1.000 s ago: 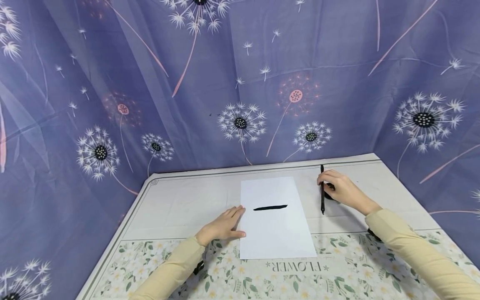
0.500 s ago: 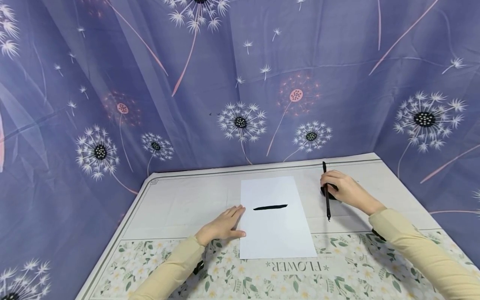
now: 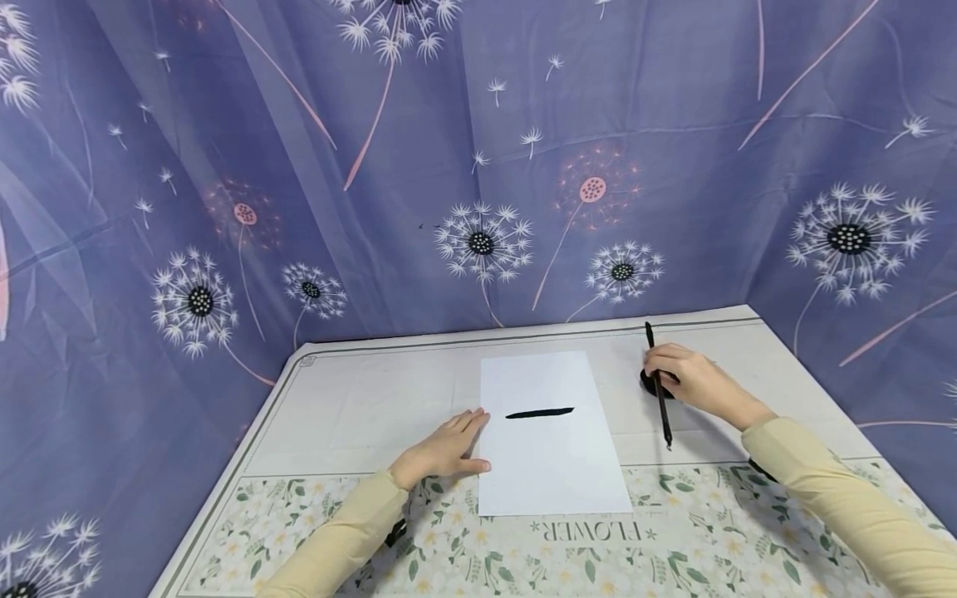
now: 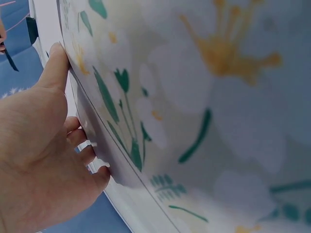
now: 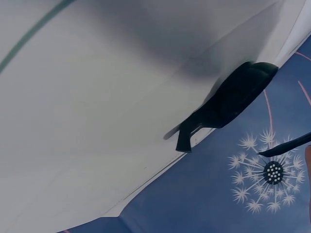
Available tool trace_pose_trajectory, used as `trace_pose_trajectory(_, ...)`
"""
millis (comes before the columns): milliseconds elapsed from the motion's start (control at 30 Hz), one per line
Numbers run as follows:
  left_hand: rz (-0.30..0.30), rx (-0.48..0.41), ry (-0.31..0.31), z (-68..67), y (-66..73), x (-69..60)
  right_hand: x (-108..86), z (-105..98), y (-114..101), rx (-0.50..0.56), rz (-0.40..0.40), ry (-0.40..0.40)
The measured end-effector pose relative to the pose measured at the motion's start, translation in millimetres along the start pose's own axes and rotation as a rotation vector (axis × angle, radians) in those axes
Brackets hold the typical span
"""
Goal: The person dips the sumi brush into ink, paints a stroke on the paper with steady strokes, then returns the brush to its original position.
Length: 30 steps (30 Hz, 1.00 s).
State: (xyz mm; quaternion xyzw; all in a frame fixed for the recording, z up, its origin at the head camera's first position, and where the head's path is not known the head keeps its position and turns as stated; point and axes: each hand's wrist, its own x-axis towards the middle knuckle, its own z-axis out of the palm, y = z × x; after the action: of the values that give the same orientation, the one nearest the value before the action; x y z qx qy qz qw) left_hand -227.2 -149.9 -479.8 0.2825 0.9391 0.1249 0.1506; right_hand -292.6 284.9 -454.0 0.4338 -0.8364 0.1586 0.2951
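Note:
In the head view my right hand [image 3: 697, 382] pinches a slim black writing brush [image 3: 664, 415]. The brush slants, its near end lower right and its other end towards the back edge. A dark tapered brush tip [image 5: 277, 149] shows at the right wrist view's edge. Partly behind that hand sits a small black dish [image 3: 652, 384], with a short projecting piece in the right wrist view. A white sheet of paper [image 3: 549, 473] bears one thick black stroke [image 3: 540, 413]. My left hand [image 3: 443, 448] rests at the sheet's left edge, fingers extended, thumb [image 4: 56, 68] apart.
A pale cloth [image 3: 374, 399] covers the table, its near part printed with flowers and upside-down lettering. Purple curtains [image 3: 359, 249] with dandelion prints stand directly behind the table and at both sides.
My right hand has shifted slightly right and nearer. The brush has tilted, its near end swinging to the right, and more of the dish shows. The left hand stays in place.

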Motion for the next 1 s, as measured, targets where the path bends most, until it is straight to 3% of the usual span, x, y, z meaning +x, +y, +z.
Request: trace_pose_trajectory(1000,0.002,0.009,0.006,0.0,1.1,-1.2,-19.7,-12.1,5.5,-0.048,-0.01,-0.025)
